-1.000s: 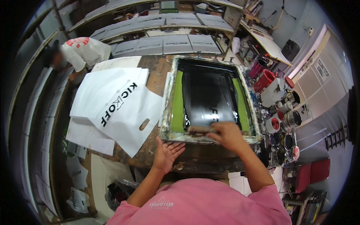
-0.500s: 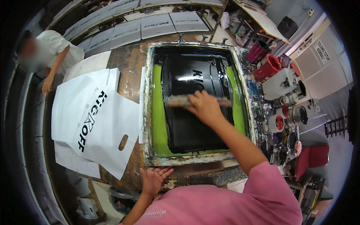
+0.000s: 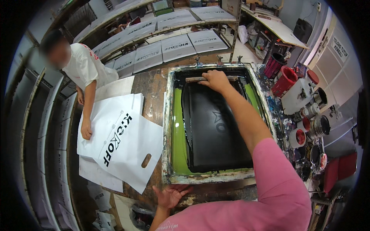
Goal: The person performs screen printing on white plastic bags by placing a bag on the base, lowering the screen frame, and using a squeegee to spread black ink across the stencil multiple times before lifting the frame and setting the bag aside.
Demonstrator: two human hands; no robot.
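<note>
My right hand (image 3: 216, 81) grips a wooden-handled squeegee (image 3: 194, 79) at the far end of a screen-printing frame (image 3: 168, 154). Black ink (image 3: 216, 148) covers the middle of the mesh, and faint lettering shows through it. Green strips (image 3: 179, 133) of the screen flank the ink. My left hand (image 3: 170, 195), palm up with fingers spread, rests by the near edge of the frame and holds nothing. Left of the frame lies a stack of white printed bags (image 3: 111, 127), the top one askew with its oval handle hole toward me.
A co-worker's hand (image 3: 86, 129) touches the bag stack at its left edge. Printed bags (image 3: 175, 48) lie on racks at the back. Ink tubs and cans (image 3: 298, 137) crowd the right side, near a red chair (image 3: 339, 171). Clamps (image 3: 219, 60) stand along the frame's far edge.
My right hand has pushed the squeegee from mid-screen to the far end. The co-worker has leaned in and put a hand on the bag stack. My view has shifted.
</note>
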